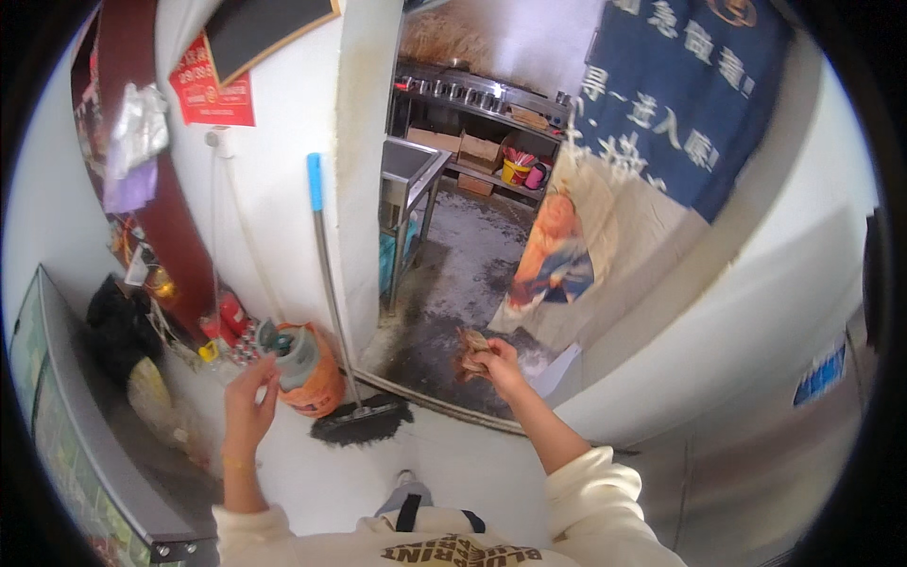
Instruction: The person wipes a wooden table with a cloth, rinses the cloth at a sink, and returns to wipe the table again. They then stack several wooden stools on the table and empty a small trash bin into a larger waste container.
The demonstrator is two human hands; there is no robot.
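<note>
My right hand [499,365] grips a crumpled brown cloth or rag [471,354], held out before the kitchen doorway. On the other side, my left hand [249,404] is raised with its fingers bent and a gap by the thumb; nothing shows in it. Behind that hand in the picture stands a grey gas cylinder [299,361] with an orange wrap [315,397] around its body. A push broom [365,418] with a black bristle head and blue-ended handle leans on the wall beside the cylinder.
A door sill [439,411] crosses the floor ahead. The printed door curtain [638,120] hangs at the right of the opening. Inside stand a steel table [414,166] and a stove counter [482,99]. Red fire extinguishers [230,319] and a display counter [106,453] are at left.
</note>
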